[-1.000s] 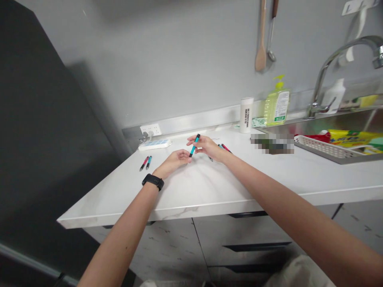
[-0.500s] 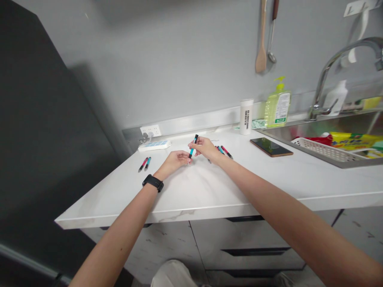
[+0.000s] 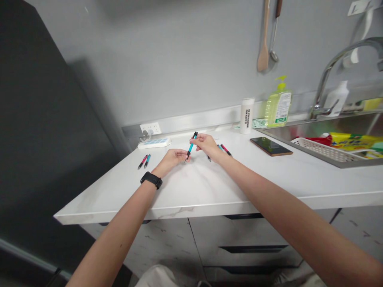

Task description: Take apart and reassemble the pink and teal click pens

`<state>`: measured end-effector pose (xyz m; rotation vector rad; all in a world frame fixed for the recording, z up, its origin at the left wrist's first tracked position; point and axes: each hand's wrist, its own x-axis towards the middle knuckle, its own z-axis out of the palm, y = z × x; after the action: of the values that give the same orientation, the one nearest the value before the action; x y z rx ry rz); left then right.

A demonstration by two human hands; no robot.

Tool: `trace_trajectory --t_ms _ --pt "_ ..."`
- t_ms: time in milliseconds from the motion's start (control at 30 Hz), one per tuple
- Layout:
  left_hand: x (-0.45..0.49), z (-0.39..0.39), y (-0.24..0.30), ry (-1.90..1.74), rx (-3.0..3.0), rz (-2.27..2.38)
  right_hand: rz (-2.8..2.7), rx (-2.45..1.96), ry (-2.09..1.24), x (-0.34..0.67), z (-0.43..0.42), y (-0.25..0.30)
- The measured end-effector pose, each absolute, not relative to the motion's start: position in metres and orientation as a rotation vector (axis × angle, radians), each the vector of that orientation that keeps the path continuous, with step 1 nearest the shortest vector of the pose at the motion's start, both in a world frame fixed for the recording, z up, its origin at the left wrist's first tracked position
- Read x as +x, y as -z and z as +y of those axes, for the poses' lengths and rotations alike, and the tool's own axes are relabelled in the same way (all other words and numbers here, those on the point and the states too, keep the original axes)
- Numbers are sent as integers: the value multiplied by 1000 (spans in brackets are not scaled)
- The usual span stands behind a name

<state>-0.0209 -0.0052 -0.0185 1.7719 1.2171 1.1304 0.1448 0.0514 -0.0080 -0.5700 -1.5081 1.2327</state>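
A blue pen [image 3: 191, 147] with a black top and black grip slants over the worktop, its tip pointing down and left. My right hand [image 3: 207, 145] pinches its upper part between thumb and fingers. Around the black grip near the tip close the fingertips of my left hand [image 3: 171, 160], which has a black watch at the wrist. A red pen [image 3: 143, 162] and a second blue pen [image 3: 147, 160] lie side by side to the left. Behind my right wrist are several more pens, among them a red one [image 3: 226, 150], partly hidden by the arm.
On the white worktop [image 3: 191, 191] a power strip [image 3: 154, 143] lies at the back left. To the right are a phone [image 3: 271, 146], a white cup [image 3: 247, 115], a green soap bottle [image 3: 279, 104] and the sink [image 3: 311, 153] holding a white basket [image 3: 324, 149]. A dark cabinet stands left.
The blue pen has shifted slightly left and up in the picture and leans a little more, with both hands still on it. The view has tilted slightly.
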Motion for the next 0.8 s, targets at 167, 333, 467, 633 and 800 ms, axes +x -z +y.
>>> trace_trajectory --t_ms 167,333,467,633,800 --pt "-21 1 22 -1137 1964 1340 -1449 -648 -1154 140 50 9" --pt "-33 -5 15 -1070 2632 1750 -1486 -707 -1382 144 51 14" --pt "-40 -16 3 -917 3021 1950 -1656 -685 -1555 147 45 20" --pt "-36 -21 -4 -877 3210 1811 -1783 -679 -1496 142 40 22" --pt "-34 -19 -3 -1026 3143 1886 -1832 -741 -1273 144 43 20"
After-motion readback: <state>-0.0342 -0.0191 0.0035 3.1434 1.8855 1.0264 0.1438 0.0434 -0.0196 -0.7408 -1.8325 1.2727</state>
